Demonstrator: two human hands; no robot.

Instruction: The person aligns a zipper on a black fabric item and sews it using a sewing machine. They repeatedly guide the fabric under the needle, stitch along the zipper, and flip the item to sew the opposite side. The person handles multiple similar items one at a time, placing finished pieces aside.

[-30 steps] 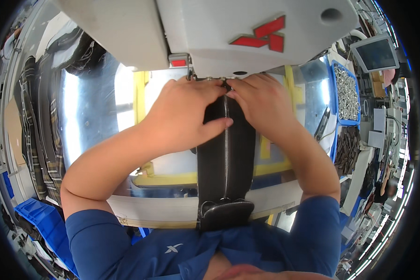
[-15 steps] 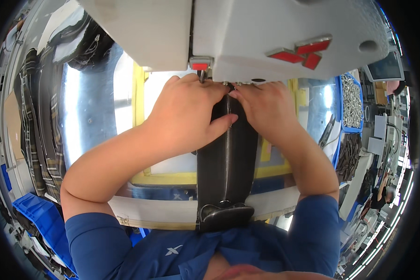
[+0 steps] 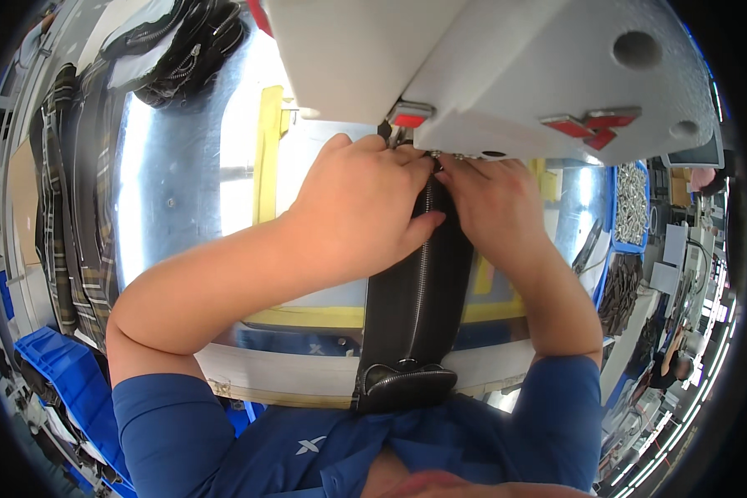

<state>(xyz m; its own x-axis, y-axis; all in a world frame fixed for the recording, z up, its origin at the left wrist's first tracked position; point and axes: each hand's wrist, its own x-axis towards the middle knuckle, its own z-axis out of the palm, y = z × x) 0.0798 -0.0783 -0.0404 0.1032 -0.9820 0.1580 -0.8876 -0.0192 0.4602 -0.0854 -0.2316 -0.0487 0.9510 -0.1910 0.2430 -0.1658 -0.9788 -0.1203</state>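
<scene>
Black leather pouch point(image 3: 415, 307) with a metal zipper lies lengthwise on the shiny steel table point(image 3: 174, 199), its far end hidden under both hands. Left hand point(image 3: 361, 207) and right hand point(image 3: 494, 203) press closed on it beneath the grey sewing machine point(image 3: 490, 66), with a blue bin point(image 3: 54, 373) and dark straps point(image 3: 187, 41) off to the left.

Black leather-look pouch point(image 3: 415, 299), slight sheen, metal zipper.
Table point(image 3: 174, 191) is glossy polished metal; machine head point(image 3: 490, 58) smooth, matt off-white.
</scene>
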